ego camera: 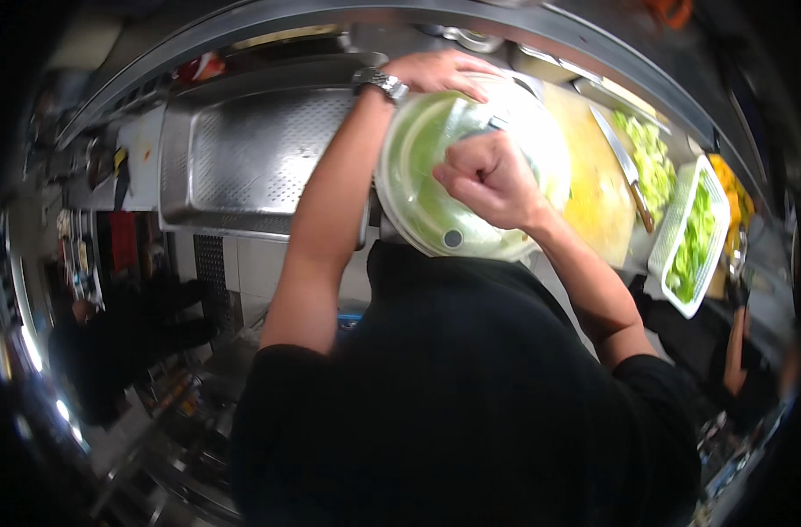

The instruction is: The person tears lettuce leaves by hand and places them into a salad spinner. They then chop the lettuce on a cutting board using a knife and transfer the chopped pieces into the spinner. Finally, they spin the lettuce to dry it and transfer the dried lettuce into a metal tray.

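A large salad spinner with a clear lid (407,155) stands before me, close against my dark shirt. Green leaves show blurrily through the lid, and glare whitens its right side. My left hand (436,69) lies on the far rim of the lid, fingers spread, with a metal watch (382,82) at the wrist. Above the lid's middle, my right hand (492,181) is closed in a fist around the crank handle; the knob is hidden inside the fist.
Left of the spinner is a deep perforated steel pan (255,158). To the right, a yellowed cutting board (598,211) bears a knife (614,145) and chopped lettuce (647,155). Beyond it sits a white basket (674,211) of leaves. Other people stand at right (740,342) and left (130,336).
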`<state>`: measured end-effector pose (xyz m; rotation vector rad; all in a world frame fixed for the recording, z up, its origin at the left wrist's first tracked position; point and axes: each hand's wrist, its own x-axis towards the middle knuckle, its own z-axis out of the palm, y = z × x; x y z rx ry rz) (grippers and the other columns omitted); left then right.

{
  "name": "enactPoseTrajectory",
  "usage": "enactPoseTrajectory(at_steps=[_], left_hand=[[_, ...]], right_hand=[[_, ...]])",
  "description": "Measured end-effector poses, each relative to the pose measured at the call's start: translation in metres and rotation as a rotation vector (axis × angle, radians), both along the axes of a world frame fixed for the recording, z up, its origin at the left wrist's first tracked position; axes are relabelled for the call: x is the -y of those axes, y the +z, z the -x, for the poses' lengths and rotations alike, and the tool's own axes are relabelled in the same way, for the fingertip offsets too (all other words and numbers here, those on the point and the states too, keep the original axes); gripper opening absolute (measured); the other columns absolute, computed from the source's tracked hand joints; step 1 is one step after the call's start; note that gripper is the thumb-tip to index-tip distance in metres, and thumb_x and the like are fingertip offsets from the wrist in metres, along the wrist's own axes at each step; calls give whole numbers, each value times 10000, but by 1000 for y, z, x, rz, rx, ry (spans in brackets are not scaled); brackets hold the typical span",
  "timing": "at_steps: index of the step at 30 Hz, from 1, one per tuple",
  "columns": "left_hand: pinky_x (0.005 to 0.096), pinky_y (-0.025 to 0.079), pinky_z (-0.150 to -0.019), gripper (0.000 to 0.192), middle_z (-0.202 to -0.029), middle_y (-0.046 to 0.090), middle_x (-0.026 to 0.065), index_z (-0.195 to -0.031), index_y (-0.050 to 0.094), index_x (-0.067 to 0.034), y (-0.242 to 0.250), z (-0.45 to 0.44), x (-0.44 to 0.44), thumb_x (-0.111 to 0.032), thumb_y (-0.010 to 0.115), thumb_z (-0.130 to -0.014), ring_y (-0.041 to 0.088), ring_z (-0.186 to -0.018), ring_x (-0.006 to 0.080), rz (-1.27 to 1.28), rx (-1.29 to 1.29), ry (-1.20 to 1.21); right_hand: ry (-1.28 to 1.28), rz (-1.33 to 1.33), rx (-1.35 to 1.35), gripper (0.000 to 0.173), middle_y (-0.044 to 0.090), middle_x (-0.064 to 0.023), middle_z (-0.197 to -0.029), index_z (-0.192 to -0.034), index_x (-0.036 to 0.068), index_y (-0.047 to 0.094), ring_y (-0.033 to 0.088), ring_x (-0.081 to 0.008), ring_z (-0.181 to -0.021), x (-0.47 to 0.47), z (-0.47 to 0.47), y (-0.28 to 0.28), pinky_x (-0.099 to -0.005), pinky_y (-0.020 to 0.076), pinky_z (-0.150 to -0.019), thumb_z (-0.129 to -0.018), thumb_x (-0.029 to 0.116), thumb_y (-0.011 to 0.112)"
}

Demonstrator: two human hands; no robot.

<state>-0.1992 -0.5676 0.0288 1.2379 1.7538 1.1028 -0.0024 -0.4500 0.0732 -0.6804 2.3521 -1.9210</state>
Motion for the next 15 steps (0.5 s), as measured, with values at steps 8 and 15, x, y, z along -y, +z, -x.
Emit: enactPoseTrajectory(at_steps=[8,15], left_hand=[[329,419,-1120,585,-1400,617,90,-1417,557,-13,17,-50,11,-125,740,-872,565,-1273,174,86,-7,126],[315,483,-1031,485,-1328,650,114,-1362,567,30,15,-55,-1,-178,664,-935,608,-1195,171,53,-24,102]], right_hand=[[-106,5,-78,352,387,-55,-531,-599,19,444,354,-127,-503,11,-39,26,-350,348,-486,-859,118,660],[-69,66,77,325,424,-70,-551,-641,16,479,396,-129,-530,7,-37,13,-345,379,-519,-873,147,664]])
